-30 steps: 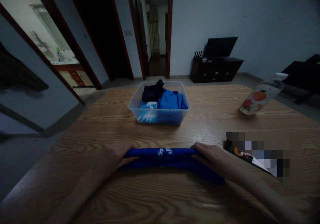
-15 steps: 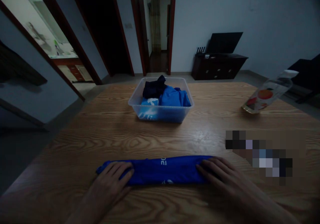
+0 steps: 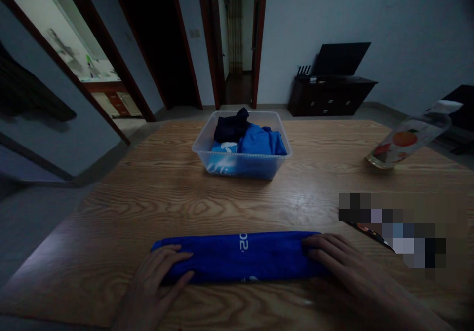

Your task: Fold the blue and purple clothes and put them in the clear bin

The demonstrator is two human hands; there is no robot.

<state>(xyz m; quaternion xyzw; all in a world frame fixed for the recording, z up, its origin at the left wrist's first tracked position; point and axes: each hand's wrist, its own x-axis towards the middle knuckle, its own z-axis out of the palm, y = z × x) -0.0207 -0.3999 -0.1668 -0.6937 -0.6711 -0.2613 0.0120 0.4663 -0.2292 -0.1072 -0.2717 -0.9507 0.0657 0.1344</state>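
A dark blue garment (image 3: 222, 258) with white print lies folded into a long flat strip on the wooden table (image 3: 192, 207). My left hand (image 3: 159, 274) rests on its left end, fingers spread, thumb along the near edge. Over the right end lies my right hand (image 3: 338, 259), its fingers stretched out on the cloth and not wrapped round it. Beyond the strip stands a clear plastic box (image 3: 242, 165) holding folded clothes: a black piece (image 3: 231, 128), a bright blue piece (image 3: 259, 141) and a light blue one with white print (image 3: 224, 147).
A clear plastic bottle (image 3: 411, 136) with a fruit label stands at the table's right. Nearer, a pixelated flat item (image 3: 400, 237) lies beside my right forearm. Across the room are a dark cabinet (image 3: 329, 96) with a screen (image 3: 342, 58) and a doorway (image 3: 240, 50).
My left hand has slid slightly left and nearer, its fingers now lying flatter. The strip's left end looks smoother and more of its white lettering shows. The view has shifted slightly.
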